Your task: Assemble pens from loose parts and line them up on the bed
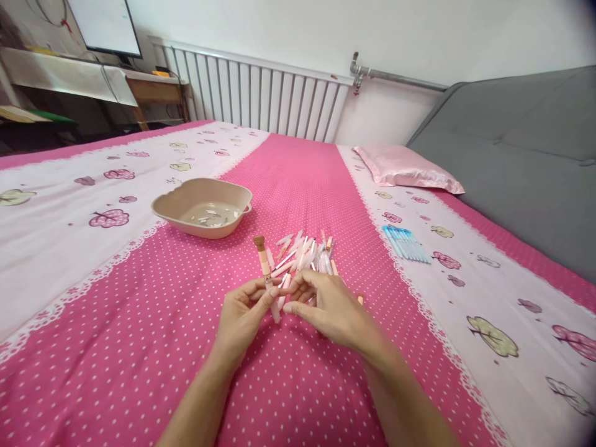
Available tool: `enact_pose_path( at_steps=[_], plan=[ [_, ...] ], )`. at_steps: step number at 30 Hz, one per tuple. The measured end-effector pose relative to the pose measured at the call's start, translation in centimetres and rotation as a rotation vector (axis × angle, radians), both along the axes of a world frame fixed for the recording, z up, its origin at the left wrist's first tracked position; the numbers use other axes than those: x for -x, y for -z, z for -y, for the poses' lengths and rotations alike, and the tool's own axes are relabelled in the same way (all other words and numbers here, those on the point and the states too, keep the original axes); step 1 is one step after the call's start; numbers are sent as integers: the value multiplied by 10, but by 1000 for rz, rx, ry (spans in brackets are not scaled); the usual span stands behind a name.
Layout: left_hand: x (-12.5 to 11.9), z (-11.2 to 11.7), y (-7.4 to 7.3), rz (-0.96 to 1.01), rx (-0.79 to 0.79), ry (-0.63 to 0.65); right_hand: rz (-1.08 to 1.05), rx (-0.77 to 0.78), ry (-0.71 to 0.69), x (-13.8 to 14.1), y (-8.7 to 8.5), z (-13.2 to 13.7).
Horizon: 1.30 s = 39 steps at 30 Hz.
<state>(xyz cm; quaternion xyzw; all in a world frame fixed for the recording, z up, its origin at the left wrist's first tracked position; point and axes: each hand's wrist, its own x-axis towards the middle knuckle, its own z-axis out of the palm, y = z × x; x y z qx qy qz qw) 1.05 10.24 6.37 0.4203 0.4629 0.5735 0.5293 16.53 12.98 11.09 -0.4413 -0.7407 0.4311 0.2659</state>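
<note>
My left hand (243, 310) pinches a slim pen (263, 256) between thumb and fingers. The pen stands nearly upright, with a brown top, a peach upper barrel and a pale, translucent lower end. Close beside it is my right hand (335, 307), its fingers bent and its thumb apart from them, with nothing visible between. The right fingertips come up to the left fingers near the pen's lower part. Just beyond both hands lies a loose pile of pens and pen parts (305, 251) in pink, white and peach, partly hidden by the right hand.
A beige plastic basin (202, 230) with small white bits inside stands at left on the pink dotted bedspread (298, 167). To the right lies a row of blue-and-white pens (406, 244). Farther back are a pink pillow (410, 167), a grey headboard (512, 143) and a white radiator (261, 93).
</note>
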Motion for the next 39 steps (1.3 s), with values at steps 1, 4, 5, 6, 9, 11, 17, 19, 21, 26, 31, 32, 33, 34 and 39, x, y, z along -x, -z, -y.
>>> enact_pose_path(
  at_steps=[1, 4, 5, 6, 9, 11, 17, 19, 21, 26, 31, 32, 33, 34, 39],
  plan=[
    [0, 0, 0, -2, -4, -7, 7, -4, -2, 1, 0, 0],
    [0, -1, -1, -35, -21, -15, -25, -45, 72, 4, 0, -2],
    [0, -1, -2, -50, -21, -9, -47, -61, 111, 4, -1, -3],
    [-1, -1, -2, -66, -18, 6, -73, -74, 147, 5, -1, -3],
    [-2, 0, -2, -112, -2, 70, -185, -96, 210, 5, -2, -5],
    [-3, 0, -2, -143, 7, 124, -270, -105, 227, 4, -2, -5],
    [-4, 1, 6, -264, -24, 241, -438, -100, 250, 3, -5, -6],
    [-3, 1, 7, -293, -26, 278, -462, -96, 258, 3, -5, -6],
    [-3, 1, 8, -302, -19, 322, -459, -100, 275, 3, -6, -6],
    [-2, 3, 6, -285, -7, 405, -440, -96, 278, 3, -5, -5],
    [-1, 4, 7, -261, -19, 458, -464, -64, 260, 3, -4, -7],
    [-1, 4, 7, -260, -21, 460, -469, -61, 258, 3, -4, -7],
    [-1, 4, 7, -261, -23, 459, -473, -58, 256, 4, -4, -8],
    [-1, 4, 7, -261, -25, 456, -475, -56, 255, 4, -4, -8],
    [-2, 4, 4, -253, -14, 452, -484, -46, 241, 3, -4, -7]
  ],
)
